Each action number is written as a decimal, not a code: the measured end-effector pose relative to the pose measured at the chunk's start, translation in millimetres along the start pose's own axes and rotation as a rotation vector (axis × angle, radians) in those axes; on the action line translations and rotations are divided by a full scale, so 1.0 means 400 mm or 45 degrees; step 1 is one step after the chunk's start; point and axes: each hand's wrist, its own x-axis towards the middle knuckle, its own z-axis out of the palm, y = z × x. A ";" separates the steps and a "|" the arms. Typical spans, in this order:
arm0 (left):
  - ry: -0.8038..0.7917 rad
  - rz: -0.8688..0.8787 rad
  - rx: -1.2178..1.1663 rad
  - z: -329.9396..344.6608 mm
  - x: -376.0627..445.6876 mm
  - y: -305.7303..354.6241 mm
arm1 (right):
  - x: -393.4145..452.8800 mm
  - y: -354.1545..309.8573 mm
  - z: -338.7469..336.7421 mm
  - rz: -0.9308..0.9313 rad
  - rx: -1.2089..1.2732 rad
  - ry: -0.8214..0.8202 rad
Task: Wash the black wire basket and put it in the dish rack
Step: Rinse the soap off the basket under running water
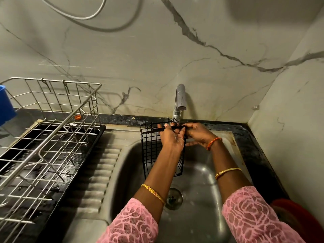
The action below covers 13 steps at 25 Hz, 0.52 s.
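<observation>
**Two hands hold a black wire basket under a running tap**

Nearest the viewer, two forearms in pink lace sleeves (135, 223) reach forward over a steel sink (201, 216). A gold bangle (153, 193) circles the left wrist; the right arm wears another gold bangle and, closer to the hand, an orange thread band (213, 142). Between the arms, low in the basin, sits the round drain (173, 199). At the right edge, part of something red (301, 218) shows beside the sink.

The black wire basket (152, 148) hangs upright above the basin, its far end raised toward the tap and its near end pointing down into the sink. The left hand (171, 137) lies across the basket's upper part with fingers extended over the wires. The right hand (196, 133) curls round the basket's top edge from the right, its fingers pinching the dark rim. The two hands meet there, fingertips touching or nearly so.

To the left, past the sink's ribbed drainboard (103, 172), a steel wire dish rack (52, 137) stands on a wet black tray (84, 155) on the table. A blue container (6, 106) is at the rack's far left edge.

Just beyond the hands, a chrome tap (179, 100) rises from the back of the sink and a thin stream of water falls onto the basket's top. Behind it stands a pale marble-patterned wall (175, 50) with grey veins, and a light cable (87, 16) loops across its upper left.
</observation>
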 end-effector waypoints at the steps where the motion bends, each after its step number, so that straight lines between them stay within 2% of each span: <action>1: -0.001 -0.012 0.029 0.004 0.003 -0.001 | 0.002 0.000 -0.001 -0.026 -0.018 0.008; 7: 0.004 -0.088 0.232 0.028 -0.040 0.021 | -0.003 -0.003 0.004 -0.143 -0.163 0.151; 10: 0.043 -0.166 0.687 0.007 -0.088 0.041 | -0.018 0.008 -0.002 -0.187 -0.226 0.260; 13: -0.070 -0.154 1.069 -0.025 -0.103 0.071 | -0.031 0.023 -0.009 -0.201 -0.220 0.344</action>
